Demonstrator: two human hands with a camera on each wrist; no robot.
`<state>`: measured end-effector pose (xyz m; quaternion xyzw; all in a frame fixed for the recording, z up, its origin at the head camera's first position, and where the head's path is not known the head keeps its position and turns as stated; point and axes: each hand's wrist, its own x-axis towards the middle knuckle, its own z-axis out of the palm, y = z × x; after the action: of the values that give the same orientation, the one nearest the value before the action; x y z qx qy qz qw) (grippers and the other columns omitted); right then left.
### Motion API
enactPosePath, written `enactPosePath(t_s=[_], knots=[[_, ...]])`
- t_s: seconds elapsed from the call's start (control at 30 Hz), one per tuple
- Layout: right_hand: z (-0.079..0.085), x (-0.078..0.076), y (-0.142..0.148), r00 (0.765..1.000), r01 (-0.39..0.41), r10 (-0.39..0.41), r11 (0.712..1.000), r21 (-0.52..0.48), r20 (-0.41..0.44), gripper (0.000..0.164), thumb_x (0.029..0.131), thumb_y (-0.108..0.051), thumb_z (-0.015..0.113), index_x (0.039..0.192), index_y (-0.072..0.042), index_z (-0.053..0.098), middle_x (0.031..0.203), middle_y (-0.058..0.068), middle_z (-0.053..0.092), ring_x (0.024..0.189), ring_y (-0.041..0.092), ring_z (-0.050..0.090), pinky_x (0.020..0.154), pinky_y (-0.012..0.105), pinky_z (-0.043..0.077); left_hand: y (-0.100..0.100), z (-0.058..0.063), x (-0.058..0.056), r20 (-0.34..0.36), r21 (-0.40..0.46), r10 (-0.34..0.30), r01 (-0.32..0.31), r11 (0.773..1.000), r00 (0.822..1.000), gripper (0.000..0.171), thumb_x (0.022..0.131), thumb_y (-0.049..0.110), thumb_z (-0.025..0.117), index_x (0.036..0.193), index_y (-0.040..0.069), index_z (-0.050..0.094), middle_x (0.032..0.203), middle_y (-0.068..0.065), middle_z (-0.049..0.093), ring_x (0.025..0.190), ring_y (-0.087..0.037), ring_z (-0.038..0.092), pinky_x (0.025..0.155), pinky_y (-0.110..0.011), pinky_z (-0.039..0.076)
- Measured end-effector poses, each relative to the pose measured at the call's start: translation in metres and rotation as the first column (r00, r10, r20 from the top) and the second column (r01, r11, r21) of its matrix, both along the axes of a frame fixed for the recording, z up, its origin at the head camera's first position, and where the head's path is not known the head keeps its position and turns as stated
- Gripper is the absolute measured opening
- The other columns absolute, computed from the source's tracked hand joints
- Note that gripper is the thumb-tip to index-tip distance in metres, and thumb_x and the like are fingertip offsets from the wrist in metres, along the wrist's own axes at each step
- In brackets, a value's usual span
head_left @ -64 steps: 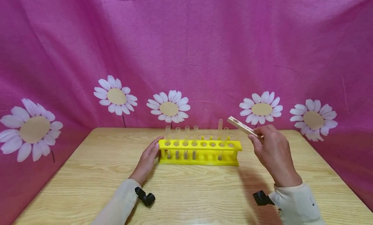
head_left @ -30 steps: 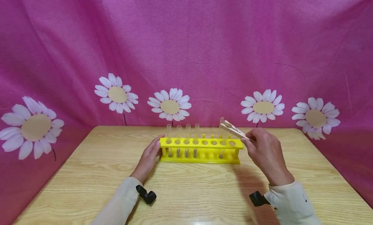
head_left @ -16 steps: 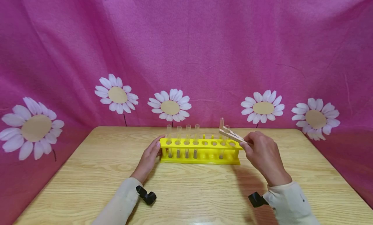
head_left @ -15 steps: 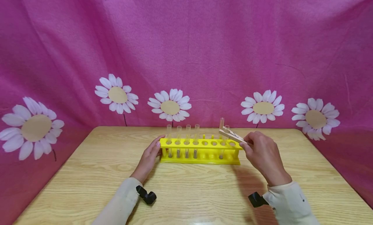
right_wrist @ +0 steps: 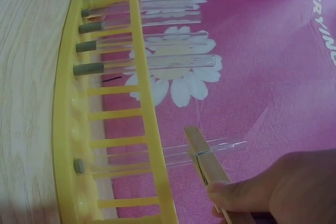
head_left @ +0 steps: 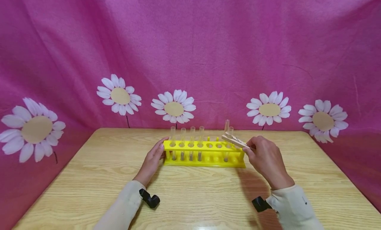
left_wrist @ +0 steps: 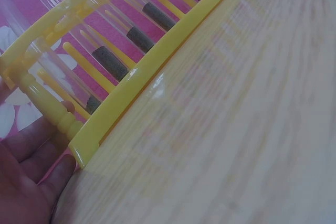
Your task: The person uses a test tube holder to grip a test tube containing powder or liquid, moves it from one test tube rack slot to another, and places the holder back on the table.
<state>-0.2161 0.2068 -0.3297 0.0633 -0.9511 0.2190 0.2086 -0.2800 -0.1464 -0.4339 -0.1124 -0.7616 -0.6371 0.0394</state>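
Observation:
A yellow test tube rack (head_left: pixel 205 149) stands on the table. My left hand (head_left: pixel 152 160) grips its left end, with fingers (left_wrist: pixel 39 153) at the end post in the left wrist view. Between thumb and fingers, my right hand (head_left: pixel 266 157) pinches the rear of a wooden test tube holder (head_left: pixel 235 141). The holder's front end is at the upper part of a clear test tube (right_wrist: pixel 181 159) near the rack's right end, low over the top rail. That tube has dark grey matter at its bottom. Several more tubes (right_wrist: pixel 181 62) with similar contents fill the left holes.
Another clear tube (head_left: pixel 227 124) rises taller behind the right end of the rack. Yellow pegs (head_left: pixel 208 139) line the rack's back. Beyond the wooden table (head_left: pixel 190 190) hangs a pink cloth (head_left: pixel 208 58) printed with white flowers.
My right hand has moved left and down, bringing the test tube holder from the right of the rack onto the tube near its right end. My left hand has stayed on the rack.

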Motion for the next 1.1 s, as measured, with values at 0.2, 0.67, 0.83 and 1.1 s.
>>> enactPosePath(t_s=[0.2, 0.67, 0.83, 1.1], knots=[[0.0019, -0.0007, -0.0014, 0.998, 0.007, -0.007, 1.0, -0.006, 0.057, 0.018, 0.086, -0.012, 0.073, 0.093, 0.003, 0.067, 0.081, 0.011, 0.06, 0.067, 0.024, 0.05, 0.061, 0.039, 0.046, -0.0002, 0.0005, 0.001, 0.014, -0.01, 0.011, -0.011, 1.0, 1.0, 0.046, 0.102, 0.05, 0.035, 0.143, 0.031, 0.044, 0.148, -0.002, 0.041, 0.128, -0.024, 0.045, 0.106, -0.046, 0.039], [0.0049, -0.005, -0.0023, 0.982, 0.006, -0.002, 1.0, -0.017, 0.189, 0.02, 0.089, -0.013, 0.067, 0.096, 0.005, 0.071, 0.075, 0.009, 0.058, 0.065, 0.023, 0.048, 0.055, 0.031, 0.041, -0.0015, 0.0005, 0.001, 0.014, -0.001, -0.007, 0.007, 1.0, 1.0, 0.046, 0.102, 0.05, 0.035, 0.144, 0.032, 0.043, 0.15, -0.002, 0.039, 0.13, -0.023, 0.043, 0.107, -0.046, 0.038], [0.0044, -0.0046, -0.0018, 0.984, -0.002, 0.004, 1.0, -0.013, 0.178, 0.019, 0.089, -0.014, 0.068, 0.095, 0.004, 0.072, 0.074, 0.008, 0.058, 0.065, 0.023, 0.048, 0.056, 0.031, 0.04, -0.0014, 0.001, 0.0006, 0.016, -0.015, -0.005, 0.005, 1.0, 1.0, 0.047, 0.102, 0.051, 0.034, 0.144, 0.033, 0.043, 0.15, -0.001, 0.038, 0.131, -0.022, 0.043, 0.107, -0.046, 0.038], [0.0054, -0.0044, -0.0009, 0.985, -0.011, 0.015, 1.0, -0.024, 0.171, 0.02, 0.09, -0.016, 0.068, 0.094, 0.003, 0.073, 0.072, 0.006, 0.058, 0.064, 0.022, 0.048, 0.055, 0.031, 0.039, -0.0004, 0.0017, 0.0009, 0.015, -0.015, 0.0, 0.0, 1.0, 1.0, 0.046, 0.103, 0.05, 0.034, 0.144, 0.032, 0.043, 0.149, -0.001, 0.04, 0.13, -0.023, 0.043, 0.107, -0.045, 0.038]])
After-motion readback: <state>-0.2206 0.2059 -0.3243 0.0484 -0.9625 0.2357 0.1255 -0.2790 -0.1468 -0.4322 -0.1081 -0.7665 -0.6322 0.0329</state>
